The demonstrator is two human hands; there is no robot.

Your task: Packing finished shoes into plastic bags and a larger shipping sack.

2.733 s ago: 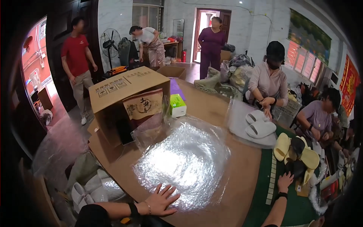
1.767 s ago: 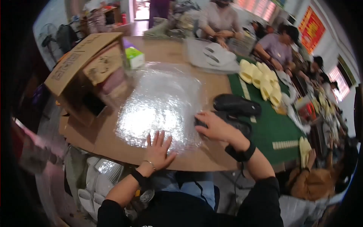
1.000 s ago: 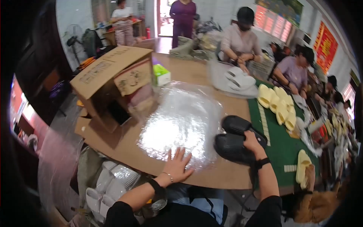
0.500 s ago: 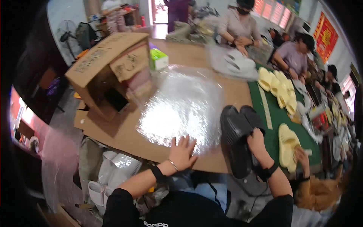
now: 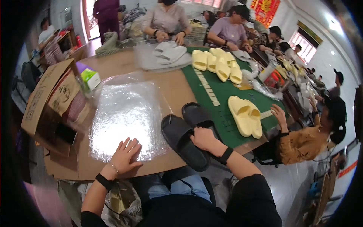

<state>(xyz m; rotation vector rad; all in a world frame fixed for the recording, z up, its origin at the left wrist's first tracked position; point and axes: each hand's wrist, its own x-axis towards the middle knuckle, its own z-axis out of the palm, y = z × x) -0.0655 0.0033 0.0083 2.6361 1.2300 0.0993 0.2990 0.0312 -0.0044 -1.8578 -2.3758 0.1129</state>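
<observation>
My left hand (image 5: 126,154) lies flat with fingers spread on the near edge of a stack of clear plastic bags (image 5: 121,106), which shines under the light. Its fingers grip nothing. My right hand (image 5: 206,140) is closed on a pair of black slippers (image 5: 176,132), pinching them where the two meet. The slippers are side by side, toes pointing away from me, by the table's front edge. Whether they rest on the table, I cannot tell. To their right, a pale yellow pair of slippers (image 5: 245,115) sits on a green mat (image 5: 204,87).
A cardboard box (image 5: 41,98) stands at the left, beside a green-and-white packet (image 5: 90,78). Further yellow slippers (image 5: 217,62) and white slippers (image 5: 170,52) lie at the back. Co-workers sit around the table; one's hand (image 5: 280,115) is raised near the yellow pair.
The view has swung to the right. The black slippers, still in my right hand, now slant to the left. A co-worker's hand has come off the near yellow slippers.
</observation>
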